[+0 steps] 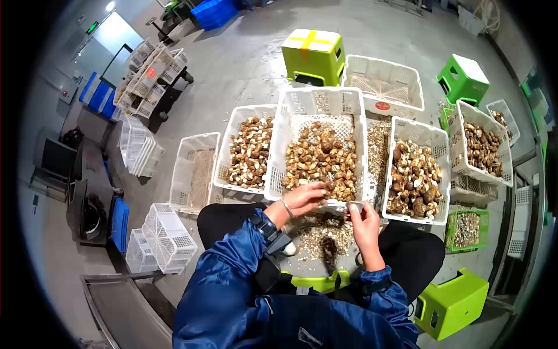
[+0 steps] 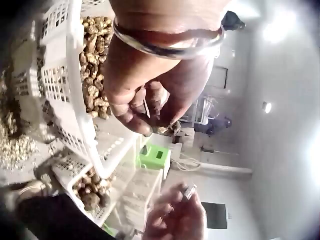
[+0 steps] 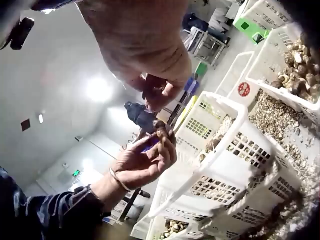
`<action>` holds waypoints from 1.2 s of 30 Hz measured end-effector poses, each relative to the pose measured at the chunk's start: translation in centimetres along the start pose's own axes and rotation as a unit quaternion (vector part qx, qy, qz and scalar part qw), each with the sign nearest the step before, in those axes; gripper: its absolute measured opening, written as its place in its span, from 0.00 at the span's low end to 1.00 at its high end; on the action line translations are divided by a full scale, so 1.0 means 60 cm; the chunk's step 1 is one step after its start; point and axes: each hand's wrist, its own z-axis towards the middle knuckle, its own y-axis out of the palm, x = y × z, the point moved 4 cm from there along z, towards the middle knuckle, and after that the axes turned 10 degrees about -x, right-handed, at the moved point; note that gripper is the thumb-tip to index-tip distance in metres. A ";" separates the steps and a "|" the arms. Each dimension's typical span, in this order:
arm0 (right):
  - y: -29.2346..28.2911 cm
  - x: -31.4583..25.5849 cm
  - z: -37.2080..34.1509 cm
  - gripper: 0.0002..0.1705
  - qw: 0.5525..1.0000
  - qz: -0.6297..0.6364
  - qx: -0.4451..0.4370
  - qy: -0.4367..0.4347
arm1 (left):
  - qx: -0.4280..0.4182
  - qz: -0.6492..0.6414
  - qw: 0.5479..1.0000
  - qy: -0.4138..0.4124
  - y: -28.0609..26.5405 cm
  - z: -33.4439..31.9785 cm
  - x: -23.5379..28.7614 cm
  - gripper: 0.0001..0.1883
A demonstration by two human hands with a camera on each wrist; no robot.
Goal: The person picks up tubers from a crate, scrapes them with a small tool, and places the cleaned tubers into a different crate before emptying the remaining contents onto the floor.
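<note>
My left hand (image 1: 303,199), a bangle at its wrist, pinches a small brown mushroom (image 3: 160,128) between thumb and fingertips, over the near rim of a tall white basket (image 1: 362,136). Brown mushrooms (image 1: 319,156) fill the lower part of that basket. Just to the right, my right hand (image 1: 365,228) grips a small flat metal blade (image 2: 189,192) between thumb and fingers. The blade lies close to the left fingertips in the head view. Below both hands, pale cut stems (image 1: 317,241) litter the floor between the knees.
White baskets of mushrooms flank the tall one, at the left (image 1: 249,154) and right (image 1: 414,180). A green stool (image 1: 314,57) stands behind. More trimmings (image 1: 379,145) lie between the baskets. Upturned white baskets (image 1: 168,238) sit at the left, a lime stool (image 1: 452,303) at the right.
</note>
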 end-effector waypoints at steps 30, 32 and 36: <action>-0.031 0.001 0.023 0.09 0.999 0.016 0.003 0.040 | 0.090 0.765 0.587 -0.249 -0.151 0.296 -0.045 0.20; -0.039 0.019 0.028 0.09 0.999 0.004 0.003 0.053 | 0.089 0.757 0.594 -0.258 -0.149 0.310 -0.049 0.20; -0.039 0.002 0.034 0.08 0.995 0.080 -0.001 0.067 | 0.130 0.741 0.614 -0.239 -0.173 0.320 -0.067 0.23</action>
